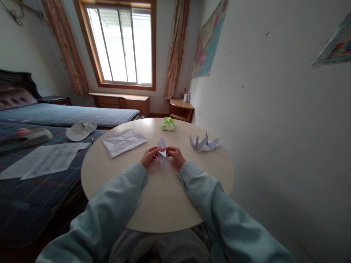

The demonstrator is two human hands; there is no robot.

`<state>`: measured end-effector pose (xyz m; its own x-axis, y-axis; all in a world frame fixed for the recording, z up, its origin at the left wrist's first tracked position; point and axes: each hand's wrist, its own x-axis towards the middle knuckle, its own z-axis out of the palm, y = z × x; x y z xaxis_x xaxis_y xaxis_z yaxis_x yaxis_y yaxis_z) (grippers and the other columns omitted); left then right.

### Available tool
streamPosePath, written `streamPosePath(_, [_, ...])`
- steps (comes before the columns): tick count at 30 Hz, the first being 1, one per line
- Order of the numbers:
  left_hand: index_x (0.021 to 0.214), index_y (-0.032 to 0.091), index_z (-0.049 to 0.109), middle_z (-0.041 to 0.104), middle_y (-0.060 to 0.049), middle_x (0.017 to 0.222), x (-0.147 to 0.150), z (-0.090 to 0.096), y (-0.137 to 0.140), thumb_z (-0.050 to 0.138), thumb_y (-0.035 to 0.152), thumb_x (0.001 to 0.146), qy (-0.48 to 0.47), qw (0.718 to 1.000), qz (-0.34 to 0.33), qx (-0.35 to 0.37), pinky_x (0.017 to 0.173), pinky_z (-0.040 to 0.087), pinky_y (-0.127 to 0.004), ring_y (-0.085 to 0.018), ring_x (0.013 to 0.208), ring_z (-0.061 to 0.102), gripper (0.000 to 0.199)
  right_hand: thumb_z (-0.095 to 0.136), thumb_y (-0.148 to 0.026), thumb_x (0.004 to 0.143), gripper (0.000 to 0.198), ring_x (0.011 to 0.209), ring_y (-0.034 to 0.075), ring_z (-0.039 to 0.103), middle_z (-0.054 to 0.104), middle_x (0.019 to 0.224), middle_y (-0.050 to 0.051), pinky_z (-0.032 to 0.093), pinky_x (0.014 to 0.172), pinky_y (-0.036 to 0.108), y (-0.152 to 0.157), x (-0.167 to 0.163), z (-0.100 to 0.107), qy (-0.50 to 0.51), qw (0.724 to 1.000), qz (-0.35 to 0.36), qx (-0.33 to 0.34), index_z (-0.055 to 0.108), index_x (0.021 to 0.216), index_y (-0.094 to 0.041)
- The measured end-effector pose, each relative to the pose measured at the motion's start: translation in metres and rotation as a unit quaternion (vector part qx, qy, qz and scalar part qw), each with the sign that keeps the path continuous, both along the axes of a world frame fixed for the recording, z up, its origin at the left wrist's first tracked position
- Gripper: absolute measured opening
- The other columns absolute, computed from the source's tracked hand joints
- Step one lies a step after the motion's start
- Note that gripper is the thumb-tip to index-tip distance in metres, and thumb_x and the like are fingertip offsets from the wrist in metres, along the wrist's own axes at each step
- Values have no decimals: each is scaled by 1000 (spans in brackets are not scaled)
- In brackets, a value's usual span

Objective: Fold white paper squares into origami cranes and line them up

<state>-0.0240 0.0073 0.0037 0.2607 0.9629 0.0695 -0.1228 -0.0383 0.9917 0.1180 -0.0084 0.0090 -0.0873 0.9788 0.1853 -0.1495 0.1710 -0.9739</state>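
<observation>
Between my two hands, over the middle of the round table [164, 204], is a partly folded piece of white paper [162, 160]. One point of it sticks up away from me, and two narrow legs hang toward me. My left hand [150, 156] pinches its left side with the fingers closed. On the right side, my right hand [176, 156] grips it in the same way, fingertips close to the left ones. Small creases under the fingers are hidden. Several folded paper cranes [206, 144] stand grouped to the right of my right hand.
Creased white sheets [124, 141] lie at the table's left. A green tissue pack [168, 124] sits at the far edge. Beside the table, a bed [41, 190] holds printed papers [52, 160] and a pale cap-like item [81, 131]. A white wall [274, 138] rises close on the right.
</observation>
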Motion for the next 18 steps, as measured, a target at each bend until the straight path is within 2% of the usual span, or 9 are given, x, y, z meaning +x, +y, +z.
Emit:
streamPosePath(8, [75,14,61,58,1,64,0,3,-2,62,32,55,-1,1000,5,2,47,31,-19,-7,51,47,26,50,-28,62,22,53,8,47,57,56,0,37,55,23,1,3,-1,-2,999,31,8,66,69,-15])
streamPosePath(18, [76,15,59,58,1,64,1,-6,5,63,32,54,-24,1000,-10,4,47,33,-20,-10,53,51,28,59,-43,61,30,53,8,47,56,55,-1,37,55,23,6,3,-7,-20,1000,10,2,65,69,-14])
